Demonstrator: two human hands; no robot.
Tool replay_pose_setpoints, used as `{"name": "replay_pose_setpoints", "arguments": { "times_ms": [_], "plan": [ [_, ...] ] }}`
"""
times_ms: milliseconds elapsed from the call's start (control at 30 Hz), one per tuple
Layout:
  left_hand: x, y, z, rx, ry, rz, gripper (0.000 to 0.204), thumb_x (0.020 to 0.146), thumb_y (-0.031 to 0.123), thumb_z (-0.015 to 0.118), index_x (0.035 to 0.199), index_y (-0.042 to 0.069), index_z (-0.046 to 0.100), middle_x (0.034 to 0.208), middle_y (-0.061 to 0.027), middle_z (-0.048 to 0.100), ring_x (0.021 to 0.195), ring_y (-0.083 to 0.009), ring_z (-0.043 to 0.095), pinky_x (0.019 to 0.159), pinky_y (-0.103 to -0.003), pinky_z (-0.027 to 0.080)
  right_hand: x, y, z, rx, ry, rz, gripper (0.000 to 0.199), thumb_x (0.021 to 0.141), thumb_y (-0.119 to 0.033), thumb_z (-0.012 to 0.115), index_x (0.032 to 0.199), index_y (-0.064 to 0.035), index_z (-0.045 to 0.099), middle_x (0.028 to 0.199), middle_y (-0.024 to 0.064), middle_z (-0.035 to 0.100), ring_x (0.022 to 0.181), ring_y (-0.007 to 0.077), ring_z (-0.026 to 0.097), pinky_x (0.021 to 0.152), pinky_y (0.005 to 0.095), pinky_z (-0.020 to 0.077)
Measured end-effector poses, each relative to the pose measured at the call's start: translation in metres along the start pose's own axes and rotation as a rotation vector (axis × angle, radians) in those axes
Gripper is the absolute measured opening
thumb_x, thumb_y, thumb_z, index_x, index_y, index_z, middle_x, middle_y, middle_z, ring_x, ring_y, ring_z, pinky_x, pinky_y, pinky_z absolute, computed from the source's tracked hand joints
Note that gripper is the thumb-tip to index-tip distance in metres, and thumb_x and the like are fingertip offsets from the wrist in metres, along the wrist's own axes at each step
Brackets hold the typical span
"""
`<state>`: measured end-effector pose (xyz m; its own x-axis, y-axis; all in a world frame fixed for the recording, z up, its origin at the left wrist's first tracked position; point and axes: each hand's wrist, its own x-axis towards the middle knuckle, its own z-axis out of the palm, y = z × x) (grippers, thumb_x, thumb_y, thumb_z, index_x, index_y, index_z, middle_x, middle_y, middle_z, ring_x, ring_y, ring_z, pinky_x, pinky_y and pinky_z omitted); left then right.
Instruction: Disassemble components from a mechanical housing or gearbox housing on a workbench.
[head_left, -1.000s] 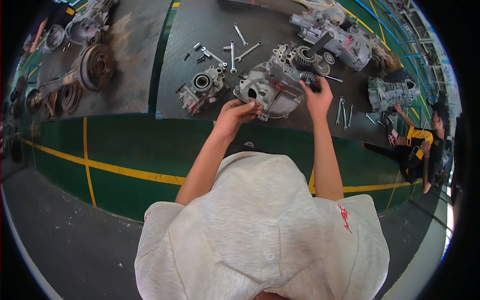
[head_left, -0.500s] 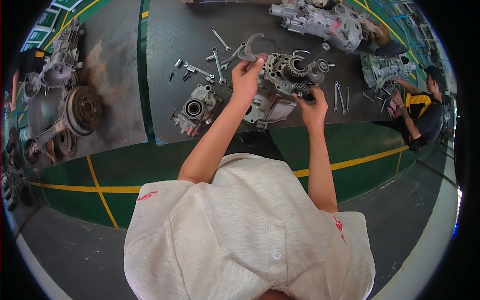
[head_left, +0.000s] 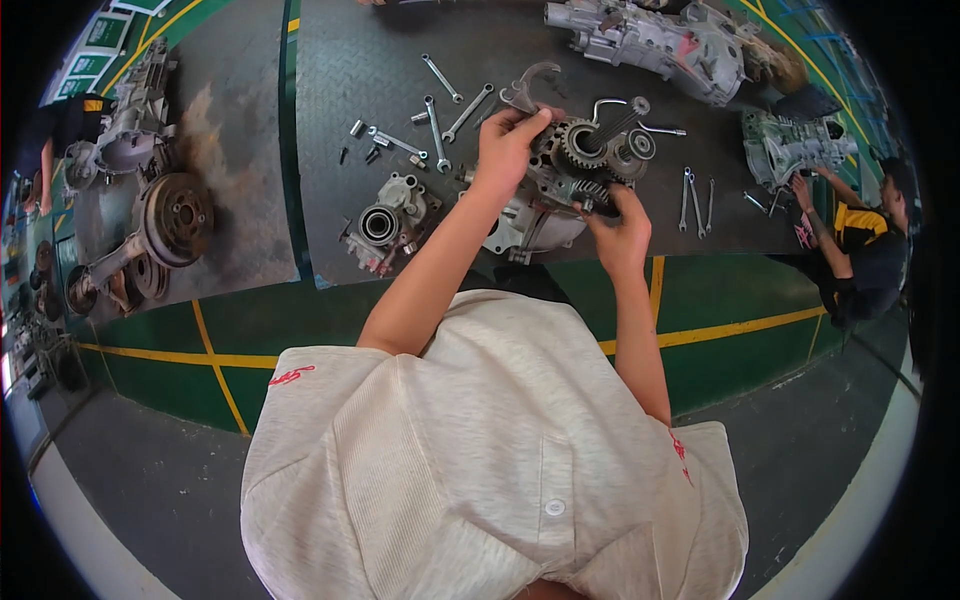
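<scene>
My left hand (head_left: 508, 152) grips a curved metal shift fork (head_left: 524, 92), prongs pointing up and away, beside the gear cluster. My right hand (head_left: 622, 235) is closed on a small toothed gear (head_left: 589, 192) at the near right of the cluster. Larger gears (head_left: 580, 147) on upright shafts, with a splined shaft (head_left: 624, 117) rising among them, stand over a grey gearbox housing (head_left: 535, 238). Both my hands partly cover the housing. Left of my left forearm sits a separate cast cover (head_left: 390, 220) with a round bearing opening.
Several wrenches (head_left: 436, 133) and sockets lie left of the cluster, with more wrenches (head_left: 697, 202) to the right. A ratchet handle (head_left: 662, 130) rests behind it. Another gearbox (head_left: 650, 50) stands at the back. A co-worker (head_left: 865, 230) handles a gearbox at far right. A drum assembly (head_left: 172, 220) sits on the left table.
My left hand has brought the shift fork rightward, closer to the gears. The gears and splined shaft have shifted slightly left and toward me, with my right hand staying on the small gear.
</scene>
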<state>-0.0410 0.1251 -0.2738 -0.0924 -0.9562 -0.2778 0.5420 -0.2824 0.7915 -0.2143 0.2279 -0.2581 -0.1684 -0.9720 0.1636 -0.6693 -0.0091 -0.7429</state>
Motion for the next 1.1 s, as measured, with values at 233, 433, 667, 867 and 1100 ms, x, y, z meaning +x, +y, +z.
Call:
{"name": "replay_pose_setpoints", "arguments": {
  "times_ms": [233,433,667,867,1100],
  "plan": [
    [-0.003,0.001,-0.019,-0.041,0.013,-0.001,0.023,0.095,0.015,0.066,0.105,-0.005,0.071,0.108,-0.0143,0.073,0.103,-0.0212,0.068,0.098,-0.034,0.048,-0.002,-0.003,-0.007,-0.004,-0.156,-0.045,0.033,0.067,-0.005,0.081,0.094,0.0008,0.063,0.101,0.0135,0.065,0.092,0.0326,0.063,0.078,0.0381,0.0523],
    [-0.004,0.007,-0.029,-0.13,0.106,-0.04,0.022,0.096,0.014,0.065,0.107,-0.004,0.068,0.107,-0.0146,0.072,0.105,-0.0236,0.068,0.1,-0.037,0.049,-0.008,-0.01,-0.012,0.035,-0.261,-0.209,0.033,0.062,-0.005,0.083,0.088,-0.0005,0.063,0.103,0.0138,0.065,0.094,0.034,0.063,0.079,0.0401,0.0525],
    [-0.004,-0.002,-0.02,-0.126,0.194,0.088,0.018,0.096,0.011,0.063,0.102,-0.004,0.072,0.104,-0.0121,0.074,0.098,-0.0187,0.068,0.093,-0.032,0.05,-0.039,-0.022,-0.023,0.257,-0.48,-0.137,0.035,0.059,-0.002,0.085,0.085,-0.0002,0.061,0.107,0.0119,0.062,0.094,0.0274,0.061,0.082,0.0362,0.0504],
    [0.002,-0.002,-0.015,-0.059,0.158,0.056,0.021,0.096,0.013,0.064,0.107,-0.005,0.068,0.109,-0.0152,0.072,0.106,-0.0232,0.068,0.099,-0.035,0.049,-0.022,-0.012,-0.049,0.95,-0.413,0.185,0.038,0.071,-0.01,0.086,0.099,-0.0045,0.061,0.131,0.0168,0.057,0.101,0.0198,0.055,0.095,0.0332,0.0453],
    [0.005,-0.003,-0.004,-0.035,0.151,0.053,0.022,0.095,0.014,0.065,0.107,-0.004,0.069,0.11,-0.0145,0.072,0.106,-0.0228,0.067,0.098,-0.035,0.049,-0.008,0.004,-0.084,1.409,-0.503,0.62,0.057,0.081,-0.039,0.077,0.12,-0.0007,0.059,0.109,0.0269,0.065,0.074,0.0172,0.063,0.059,0.0248,0.0517]
  ]
}}
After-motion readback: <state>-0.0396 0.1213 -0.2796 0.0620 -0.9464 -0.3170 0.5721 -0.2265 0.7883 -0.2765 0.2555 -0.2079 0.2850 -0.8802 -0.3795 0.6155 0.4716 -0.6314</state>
